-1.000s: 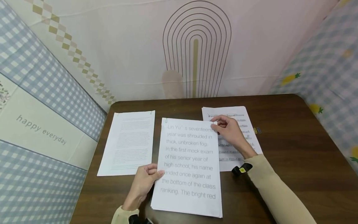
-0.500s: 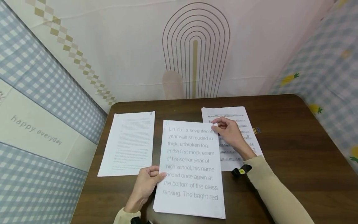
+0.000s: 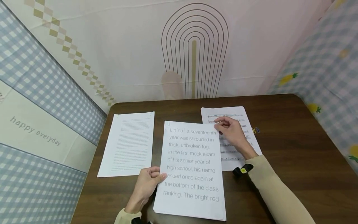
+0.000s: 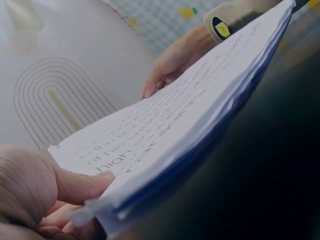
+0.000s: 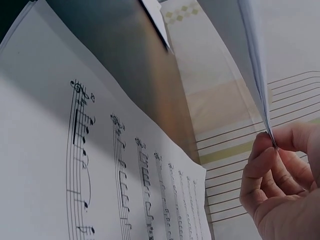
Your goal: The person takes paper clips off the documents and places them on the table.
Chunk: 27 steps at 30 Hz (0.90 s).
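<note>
Head view: large-print stack [image 3: 193, 158] gripped at two edges

With my left hand [image 3: 145, 186] I pinch the near part of its left edge, thumb on top; the fingers of my right hand [image 3: 231, 132] pinch its far right corner. I hold the stack tilted above the middle of the tabletop [image 3: 296, 155], a paper clip [image 3: 168, 123] on its far left corner. Small-print pages [image 3: 131, 146] lie to the left. On the right, sheet music [image 3: 232, 155] lies partly hidden behind the stack and my right hand, with a yellow paper clip [image 3: 254, 130] and a blue paper clip [image 3: 258, 130] just beside it.
</note>
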{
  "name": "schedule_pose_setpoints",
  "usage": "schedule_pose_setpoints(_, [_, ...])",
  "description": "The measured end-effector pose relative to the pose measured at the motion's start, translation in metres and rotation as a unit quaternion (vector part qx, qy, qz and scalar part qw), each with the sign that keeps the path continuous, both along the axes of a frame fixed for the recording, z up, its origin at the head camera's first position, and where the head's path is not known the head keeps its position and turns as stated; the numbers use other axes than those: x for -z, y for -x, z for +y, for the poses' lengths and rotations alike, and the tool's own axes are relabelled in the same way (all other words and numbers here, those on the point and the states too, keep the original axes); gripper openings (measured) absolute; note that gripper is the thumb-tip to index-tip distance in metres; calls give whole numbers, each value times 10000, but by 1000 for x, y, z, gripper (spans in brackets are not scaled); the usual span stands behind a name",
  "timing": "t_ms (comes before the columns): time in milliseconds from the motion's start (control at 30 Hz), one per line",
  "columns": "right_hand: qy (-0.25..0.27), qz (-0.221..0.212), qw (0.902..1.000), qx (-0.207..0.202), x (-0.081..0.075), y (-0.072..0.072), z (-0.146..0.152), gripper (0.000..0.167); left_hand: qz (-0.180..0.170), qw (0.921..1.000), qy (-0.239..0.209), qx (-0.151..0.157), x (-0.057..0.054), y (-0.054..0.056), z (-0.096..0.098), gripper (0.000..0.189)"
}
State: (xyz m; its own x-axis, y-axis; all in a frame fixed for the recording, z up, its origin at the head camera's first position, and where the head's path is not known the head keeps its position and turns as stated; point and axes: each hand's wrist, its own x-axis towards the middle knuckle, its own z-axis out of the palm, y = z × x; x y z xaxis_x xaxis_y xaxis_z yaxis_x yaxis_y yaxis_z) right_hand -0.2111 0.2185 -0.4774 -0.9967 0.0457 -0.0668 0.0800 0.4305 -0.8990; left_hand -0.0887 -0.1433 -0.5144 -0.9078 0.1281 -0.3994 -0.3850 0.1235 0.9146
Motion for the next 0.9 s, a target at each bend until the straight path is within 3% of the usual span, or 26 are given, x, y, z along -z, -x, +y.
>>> schedule_pose_setpoints(467, [2, 306, 9990, 337, -3, 1, 10, 30, 6, 9999, 164, -37, 0, 2, 0, 30])
schedule_pose_setpoints(700, [57, 381, 9983, 449, -8, -8, 26, 30, 46, 9996, 213, -186, 1, 4, 2, 29])
schedule_pose_setpoints(900, [-193, 493, 9970, 556, -8, -18, 48, 31, 34, 9994, 138, -304, 3, 4, 1, 27])
